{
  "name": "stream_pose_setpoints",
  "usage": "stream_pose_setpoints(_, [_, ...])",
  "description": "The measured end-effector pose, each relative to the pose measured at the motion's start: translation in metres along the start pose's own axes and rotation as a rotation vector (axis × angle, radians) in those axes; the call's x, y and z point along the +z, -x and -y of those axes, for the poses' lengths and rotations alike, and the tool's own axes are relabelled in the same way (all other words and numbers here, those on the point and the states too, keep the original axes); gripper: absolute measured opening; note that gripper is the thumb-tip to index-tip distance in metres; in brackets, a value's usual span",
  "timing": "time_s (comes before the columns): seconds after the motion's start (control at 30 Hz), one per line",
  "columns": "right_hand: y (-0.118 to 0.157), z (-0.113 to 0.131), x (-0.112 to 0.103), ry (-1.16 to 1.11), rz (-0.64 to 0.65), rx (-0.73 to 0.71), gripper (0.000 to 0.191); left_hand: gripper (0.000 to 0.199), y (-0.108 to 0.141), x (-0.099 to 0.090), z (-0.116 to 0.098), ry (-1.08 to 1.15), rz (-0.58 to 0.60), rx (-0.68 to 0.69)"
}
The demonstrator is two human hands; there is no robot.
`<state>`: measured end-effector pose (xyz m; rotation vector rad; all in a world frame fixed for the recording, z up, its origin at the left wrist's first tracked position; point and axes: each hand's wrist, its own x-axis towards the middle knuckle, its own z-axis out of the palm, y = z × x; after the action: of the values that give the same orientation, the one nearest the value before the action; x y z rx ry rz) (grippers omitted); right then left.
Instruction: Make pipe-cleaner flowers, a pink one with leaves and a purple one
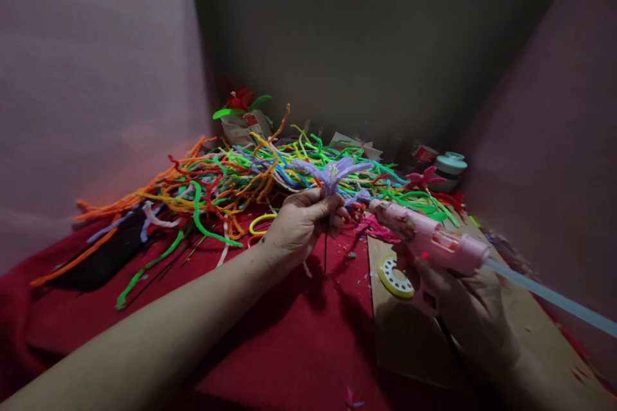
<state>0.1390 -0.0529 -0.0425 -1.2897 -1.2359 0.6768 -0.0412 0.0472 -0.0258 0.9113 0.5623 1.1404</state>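
My left hand point(308, 221) pinches a purple pipe-cleaner flower point(333, 173) below its spread petals, with pale stamens at the centre. A thin dark stem hangs down under the fingers. My right hand point(463, 298) is wrapped round the handle of a pink hot glue gun point(429, 234), its nozzle pointing left toward the flower. A long clear glue stick point(544, 292) sticks out of the gun's back end. The nozzle tip is close to the flower's lower petal; whether they touch I cannot tell.
A big heap of coloured pipe cleaners point(250, 173) spreads behind the hands. On the brown board point(400, 347) lies a yellow-rimmed tape roll point(396, 276). A dark flat object point(103, 257) rests at left. A teal-lidded jar point(450, 167) and a pink flower point(425, 178) stand at back right.
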Motion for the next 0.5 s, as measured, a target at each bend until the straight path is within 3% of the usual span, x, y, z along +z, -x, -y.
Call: stream_pose_setpoints(0.5, [-0.0002, 0.0019, 0.0008, -0.034, -0.012, 0.008, 0.028, 0.009, 0.0001, -0.0003, 0.0012, -0.016, 0.008, 0.001])
